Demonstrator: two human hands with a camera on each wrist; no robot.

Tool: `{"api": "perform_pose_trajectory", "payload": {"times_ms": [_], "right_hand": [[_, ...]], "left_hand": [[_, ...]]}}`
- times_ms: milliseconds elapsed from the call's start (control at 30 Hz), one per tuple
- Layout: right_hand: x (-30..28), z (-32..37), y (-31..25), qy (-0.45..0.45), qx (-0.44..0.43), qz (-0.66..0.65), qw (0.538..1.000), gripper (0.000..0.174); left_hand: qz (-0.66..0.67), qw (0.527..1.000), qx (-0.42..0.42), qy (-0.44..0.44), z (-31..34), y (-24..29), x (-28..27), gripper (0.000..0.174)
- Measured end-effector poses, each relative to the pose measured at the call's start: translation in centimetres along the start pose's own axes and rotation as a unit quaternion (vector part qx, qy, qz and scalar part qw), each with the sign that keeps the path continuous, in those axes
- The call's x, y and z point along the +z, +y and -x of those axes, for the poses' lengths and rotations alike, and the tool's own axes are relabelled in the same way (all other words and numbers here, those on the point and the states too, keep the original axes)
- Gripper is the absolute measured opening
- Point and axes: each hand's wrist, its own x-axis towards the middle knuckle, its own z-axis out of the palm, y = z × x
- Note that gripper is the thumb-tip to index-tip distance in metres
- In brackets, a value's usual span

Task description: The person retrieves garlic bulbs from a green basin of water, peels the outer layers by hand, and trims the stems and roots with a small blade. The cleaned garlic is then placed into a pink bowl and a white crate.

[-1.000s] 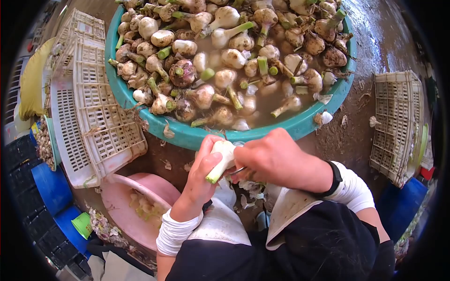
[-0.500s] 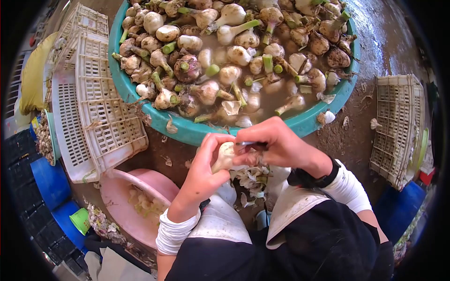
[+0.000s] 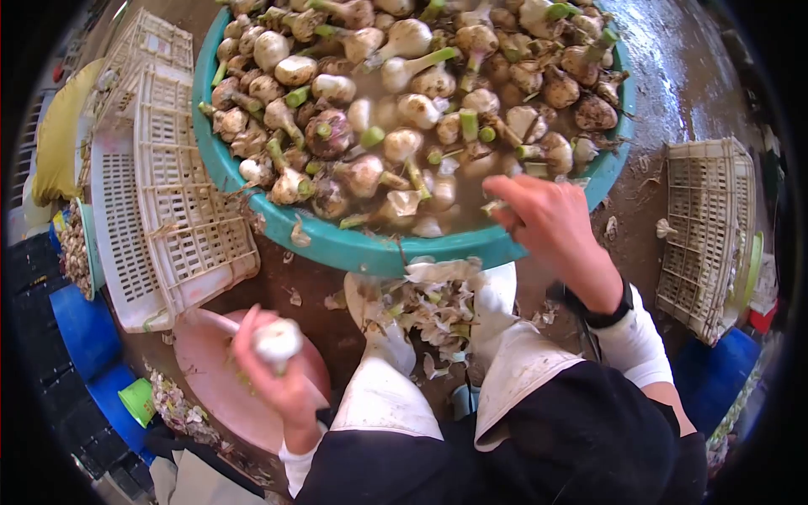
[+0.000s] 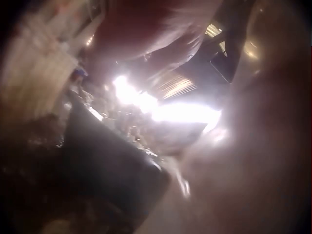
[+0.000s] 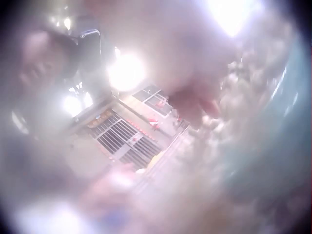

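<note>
In the head view, my left hand (image 3: 276, 383) holds a white, cleaned garlic bulb (image 3: 278, 340) over the pink basin (image 3: 202, 370). My right hand (image 3: 551, 220) reaches over the near right rim of the green tub (image 3: 337, 241), fingers bent. A short garlic stem (image 3: 494, 204) shows between those fingers, and the hand covers what lies beneath; I cannot tell whether it grips the bulb there. The small knife seen earlier is hidden. Muddy garlic bulbs (image 3: 362, 175) with cut stems crowd the tub's brown water. Both wrist views are blurred and glaring.
White plastic crates (image 3: 198, 206) lean at the left of the tub, and another crate (image 3: 705, 236) stands at the right. Garlic peelings (image 3: 433, 311) lie on the floor between the white boots. Blue containers (image 3: 84, 324) sit at the far left.
My hands have parted from the bulb they worked on together. The left hand has carried the bulb left over the pink basin; the right has moved up and right to the tub.
</note>
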Motion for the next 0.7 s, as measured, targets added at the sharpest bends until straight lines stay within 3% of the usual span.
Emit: {"api": "perform_pose_trajectory", "payload": {"times_ms": [33,100,133,200,233,267,300,333,367,400,433,467,533,567,600,667,700], "right_hand": [[1.0,-0.2,1.8,-0.044,0.000,0.062,0.997,0.008],[2.6,-0.6,3.8,-0.086,0.006,0.122,0.989,0.007],[3.0,-1.0,4.2,-0.101,-0.001,0.115,0.988,0.008],[3.0,-1.4,3.6,-0.119,-0.015,0.105,0.987,0.009],[2.0,-1.2,2.4,-0.126,0.004,-0.124,0.984,0.012],[1.0,-1.0,0.9,-0.130,0.025,-0.347,0.928,0.014],[0.2,-0.8,-1.2,-0.181,0.054,-0.477,0.859,0.017],[-0.6,-0.9,-3.2,-0.224,0.081,-0.593,0.769,0.020],[-0.9,-1.1,-4.3,-0.288,0.103,-0.633,0.711,0.021],[-0.3,-1.1,-5.3,-0.288,0.065,-0.691,0.659,0.022],[0.3,-1.0,-5.6,-0.262,0.035,-0.690,0.674,0.022],[0.9,-1.0,-5.8,-0.236,0.006,-0.687,0.688,0.023],[1.4,-0.6,-5.4,-0.066,-0.019,-0.448,0.891,0.022],[0.7,-0.6,-5.1,-0.106,0.044,-0.441,0.890,0.020],[0.7,-0.3,-5.2,-0.103,0.047,-0.437,0.892,0.020],[1.2,0.3,-6.1,-0.067,-0.035,-0.408,0.910,0.019],[0.9,0.2,-6.8,-0.064,-0.061,-0.393,0.915,0.019]], "left_hand": [[-0.047,0.996,-0.016,0.079,1.5,-2.0,-2.1,0.062],[-0.296,0.954,-0.020,0.052,4.2,-5.3,-7.5,0.060],[-0.295,0.954,-0.017,0.051,4.7,-5.4,-7.9,0.060],[-0.422,0.905,-0.042,-0.014,5.9,-5.6,-8.5,0.060],[-0.366,0.930,-0.011,-0.005,4.6,-4.3,-7.2,0.061],[-0.264,0.963,0.008,-0.046,3.2,-2.5,-5.5,0.060],[-0.160,0.983,0.028,-0.085,1.6,-1.1,-3.4,0.060],[0.088,0.978,0.065,-0.180,-0.1,-0.8,-0.3,0.062],[0.152,0.947,0.083,-0.272,-1.6,1.0,2.2,0.071],[0.252,0.896,0.034,-0.363,-2.3,1.8,4.2,0.078],[0.287,0.874,0.049,-0.389,-2.9,1.9,5.9,0.075],[0.373,0.844,-0.068,-0.381,-3.1,3.1,7.2,0.062],[0.263,0.908,-0.053,-0.321,-4.6,1.6,8.1,0.047],[0.265,0.907,-0.050,-0.324,-4.7,1.6,8.3,0.047],[0.208,0.930,-0.003,-0.303,-4.6,1.8,8.5,0.043],[0.155,0.945,0.040,-0.284,-4.5,2.2,9.3,0.038],[0.134,0.949,0.100,-0.268,-4.4,2.5,9.5,0.036]]}}
